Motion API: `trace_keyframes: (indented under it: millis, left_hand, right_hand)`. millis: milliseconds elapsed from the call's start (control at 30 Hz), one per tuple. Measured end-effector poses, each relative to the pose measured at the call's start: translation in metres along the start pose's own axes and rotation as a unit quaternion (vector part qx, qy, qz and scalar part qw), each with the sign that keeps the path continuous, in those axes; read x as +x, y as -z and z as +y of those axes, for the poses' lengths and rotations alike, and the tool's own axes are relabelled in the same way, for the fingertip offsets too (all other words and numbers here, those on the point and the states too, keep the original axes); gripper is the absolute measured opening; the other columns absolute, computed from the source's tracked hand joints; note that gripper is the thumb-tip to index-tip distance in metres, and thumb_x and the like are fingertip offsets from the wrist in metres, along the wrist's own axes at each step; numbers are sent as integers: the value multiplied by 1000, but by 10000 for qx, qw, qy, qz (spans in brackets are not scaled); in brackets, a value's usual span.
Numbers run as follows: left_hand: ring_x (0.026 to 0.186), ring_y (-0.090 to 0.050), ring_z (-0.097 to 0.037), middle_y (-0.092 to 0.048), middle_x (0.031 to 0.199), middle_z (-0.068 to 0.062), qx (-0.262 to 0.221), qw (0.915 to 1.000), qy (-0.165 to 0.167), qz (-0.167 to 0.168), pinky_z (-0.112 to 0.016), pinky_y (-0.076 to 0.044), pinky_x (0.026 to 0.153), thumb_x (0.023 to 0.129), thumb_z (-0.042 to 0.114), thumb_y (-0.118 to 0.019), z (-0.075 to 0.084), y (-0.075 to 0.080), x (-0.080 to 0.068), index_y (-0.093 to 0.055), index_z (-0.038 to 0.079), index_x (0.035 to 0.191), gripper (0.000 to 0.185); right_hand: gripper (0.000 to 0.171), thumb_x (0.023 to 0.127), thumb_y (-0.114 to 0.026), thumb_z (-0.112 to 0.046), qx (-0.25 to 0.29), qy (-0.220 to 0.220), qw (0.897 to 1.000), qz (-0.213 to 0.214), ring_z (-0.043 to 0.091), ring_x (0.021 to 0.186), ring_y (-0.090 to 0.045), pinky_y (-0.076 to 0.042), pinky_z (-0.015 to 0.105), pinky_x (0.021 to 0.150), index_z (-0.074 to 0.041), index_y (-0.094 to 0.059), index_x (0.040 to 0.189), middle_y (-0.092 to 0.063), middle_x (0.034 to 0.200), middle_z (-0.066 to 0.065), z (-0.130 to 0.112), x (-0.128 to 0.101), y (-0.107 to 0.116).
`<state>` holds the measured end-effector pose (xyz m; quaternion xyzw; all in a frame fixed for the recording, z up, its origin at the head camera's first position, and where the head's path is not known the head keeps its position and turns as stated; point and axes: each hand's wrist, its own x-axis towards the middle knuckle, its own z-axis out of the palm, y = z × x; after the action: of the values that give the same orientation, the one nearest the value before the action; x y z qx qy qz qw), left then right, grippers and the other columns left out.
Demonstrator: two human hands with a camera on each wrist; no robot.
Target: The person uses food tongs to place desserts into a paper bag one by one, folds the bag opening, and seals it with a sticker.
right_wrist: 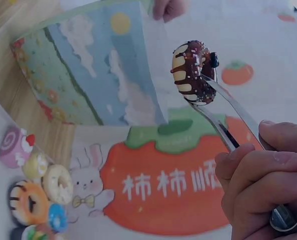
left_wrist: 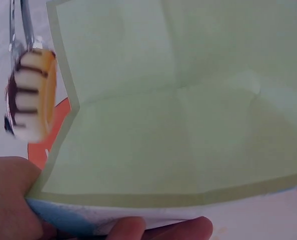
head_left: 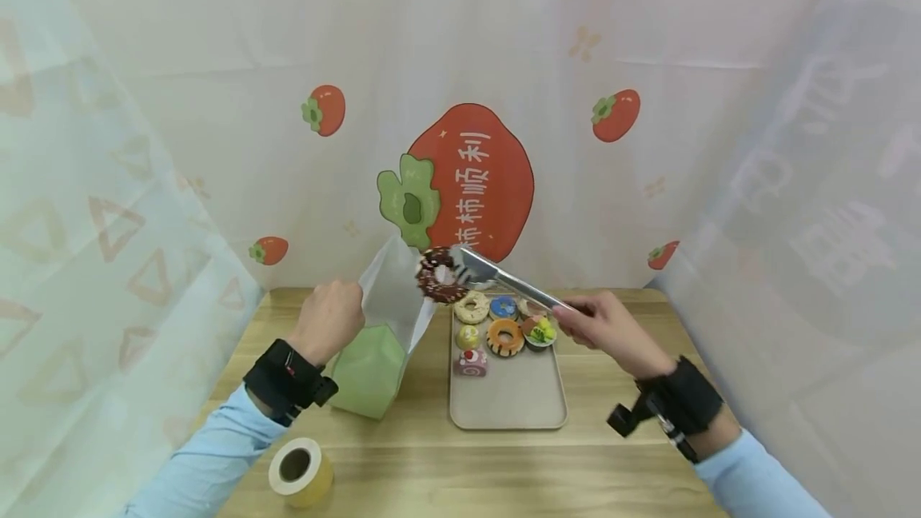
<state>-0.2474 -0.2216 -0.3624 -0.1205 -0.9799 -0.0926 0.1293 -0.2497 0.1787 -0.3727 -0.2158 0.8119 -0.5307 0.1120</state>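
Observation:
My left hand (head_left: 327, 320) pinches the rim of a paper bag (head_left: 381, 342) and holds its mouth open; the pale green inside of the bag (left_wrist: 178, 115) fills the left wrist view, with my fingers (left_wrist: 153, 229) on its lower edge. My right hand (head_left: 608, 330) grips metal tongs (head_left: 514, 284), which clamp a chocolate doughnut (head_left: 437, 275) with sprinkles just above the bag's mouth. The right wrist view shows the doughnut (right_wrist: 193, 71) in the tongs (right_wrist: 223, 112) beside the printed bag (right_wrist: 88, 70).
A beige tray (head_left: 507, 394) right of the bag carries several toy pastries, among them an orange ring doughnut (head_left: 505, 336) and a pink roll cake (head_left: 471, 362). A tape roll (head_left: 298, 470) lies near the table's front left. Curtains enclose the wooden table (head_left: 633, 438).

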Motion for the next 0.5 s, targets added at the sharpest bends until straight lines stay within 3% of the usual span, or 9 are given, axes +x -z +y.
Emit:
trace_keyframes:
  millis: [200, 367, 500]
  left_hand:
    - [47, -38, -15, -38, 55, -1, -28, 10000, 7, -14, -25, -30, 42, 82, -10, -55, -1, -2, -2, -52, 2, 62, 24]
    - [47, -39, -15, -40, 55, -1, -5, 10000, -60, 0, -26, -31, 42, 82, -8, -57, -1, -2, -3, -54, 1, 64, 20]
    - [45, -45, -17, -48, 55, -4, 59, 9999, -52, 70, -27, -36, 41, 82, -6, -60, 0, -2, -5, -59, -3, 69, 14]
  right_hand:
    - [22, 99, -60, -22, -1306, 225, 9906, -337, 8, 54, -43, -34, 22, 52, -5, -69, 89, -49, 65, -2, -28, 55, -25]
    - [31, 96, -64, -19, -2349, 599, 9683, -599, 10, 47, -34, -27, 24, 52, -9, -59, 68, -35, 55, -5, -49, 90, -48]
    - [33, 93, -69, -20, -3093, 643, 9455, -785, 8, 47, -31, -26, 22, 51, -11, -56, 64, -31, 53, -6, -66, 116, -71]
